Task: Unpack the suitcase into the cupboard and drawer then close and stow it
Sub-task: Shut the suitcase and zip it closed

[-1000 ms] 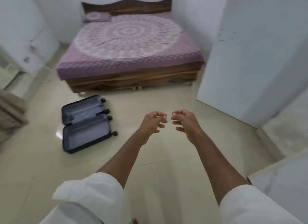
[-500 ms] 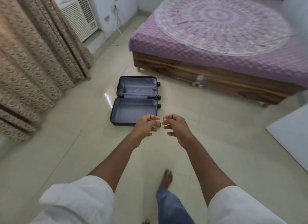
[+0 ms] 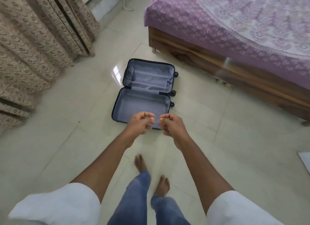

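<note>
Suitcase [image 3: 144, 92]: lay flat and wide open on the floor [image 3: 67, 132], near the foot corner of the bed [image 3: 234, 32]; dark shell, grey-lilac lining, both halves bare, black wheels on its bed-side edge.
Left hand [image 3: 140, 124]: grip loosely curled, held nothing, hovered above the suitcase's near edge.
Right hand [image 3: 173, 126]: grip likewise curled, held nothing, just beside the left.
Curtain [image 3: 38, 40]: hung along the floor's left edge.

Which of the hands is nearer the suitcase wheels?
Right. The right hand hangs over the near right corner of the open suitcase, below the wheels; the left hand is further left.
</note>
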